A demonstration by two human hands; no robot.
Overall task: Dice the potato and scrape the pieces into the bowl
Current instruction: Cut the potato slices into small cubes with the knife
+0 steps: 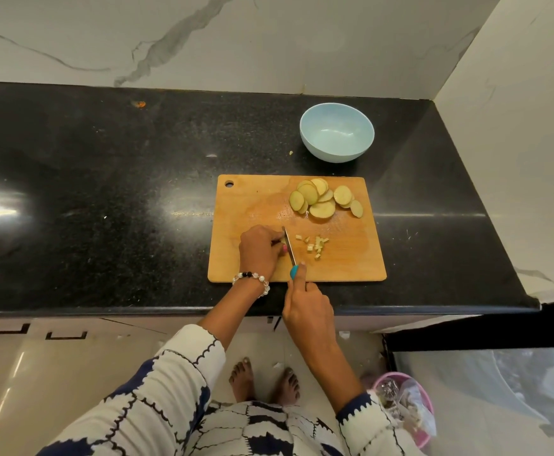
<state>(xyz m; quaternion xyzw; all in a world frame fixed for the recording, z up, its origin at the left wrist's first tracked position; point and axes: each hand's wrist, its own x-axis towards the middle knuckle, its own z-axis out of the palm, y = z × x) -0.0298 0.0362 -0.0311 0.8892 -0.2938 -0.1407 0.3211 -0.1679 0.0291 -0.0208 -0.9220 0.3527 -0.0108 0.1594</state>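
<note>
Dicing is under way: the left hand (258,250) pins potato strips, the right hand (305,302) grips the knife (289,246). Next, slices (323,198) at one o'clock need cutting.

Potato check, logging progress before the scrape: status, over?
Left hand pins a piece; right hand grips knife. Few dice cut, slices waiting. Bowl empty, path clear.

Single head-worn wide-angle view, high above the black speckled stone counter (104,192), facing forward and steeply down. Rectangular wooden cutting board (252,199) sits mid-frame just beyond the left hand (259,250) and right hand (307,307). Frame edges bow. Marble-patterned wall (269,37) fills the top, bare feet the bottom.
</note>
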